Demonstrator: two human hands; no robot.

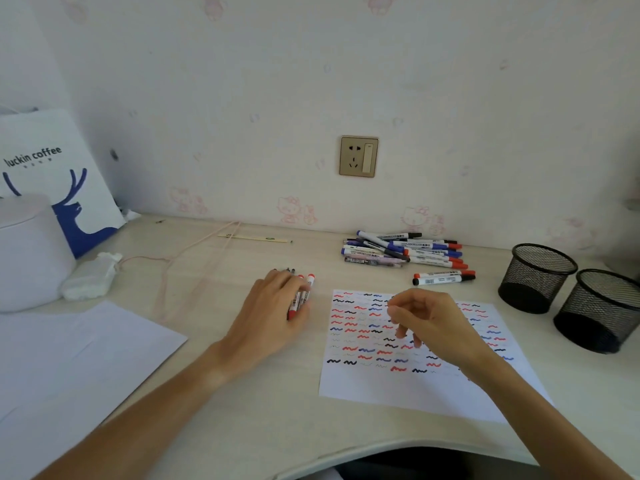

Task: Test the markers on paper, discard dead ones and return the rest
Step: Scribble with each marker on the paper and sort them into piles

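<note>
**Inspector:** While the left hand (273, 306) lies over a small bundle of red-capped white markers (302, 296) on the pale wooden desk (242, 393), its fingers are curved around them, pressing them to the surface. That bundle sits at nine o'clock from the white test sheet covered in red, blue and black squiggles (363, 341).

**Clerk:** And the right hand?

**Inspector:** The right hand (429, 323) hovers over the sheet, fingers loosely curled, thumb near the forefinger. I see no marker in it; whether something small is pinched there I cannot tell.

**Clerk:** Remaining stock?

**Inspector:** A loose heap of blue, red and black-capped markers (401, 252) lies at twelve o'clock from the sheet, near the wall. Two further markers, red and black capped (443, 277), lie just beyond the sheet's far edge. Two black wire-mesh pen cups (536, 277) stand at two o'clock; from this angle no markers show in them.

**Clerk:** Stage of work?

**Inspector:** In my judgement, sorting is mid-course: the sheet is largely filled, yet the heap looks unprocessed. The bundle under the left hand appears to be a sorted group, though whether dead or good is not evident.

**Clerk:** Next requirement?

**Inspector:** Probably the right hand reaches toward twelve o'clock, takes one marker, uncaps it, and strokes it in the blank strip at the sheet's near edge.
</note>
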